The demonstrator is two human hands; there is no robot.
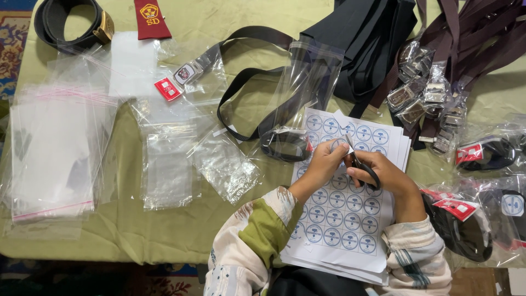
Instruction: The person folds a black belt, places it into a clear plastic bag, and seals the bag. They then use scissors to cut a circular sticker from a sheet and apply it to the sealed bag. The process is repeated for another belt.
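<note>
Olive table cloth [219, 22] under everything; landmark is the sticker sheet stack [342, 219], white paper with blue round emblems, at the near edge. Clear plastic bags [55, 148] piled far left of it, black belts [372, 33] above, buckles [422, 98] upper right. Over the stack, right hand [386, 172] is closed through the scissors [359, 161] handles; left hand [326, 161] pinches a small paper cutout [341, 143]. The cutout looks light, floppy and easily creased, so best held by its edge.

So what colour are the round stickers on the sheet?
Blue and white round stickers, clearest in the head view.
</note>
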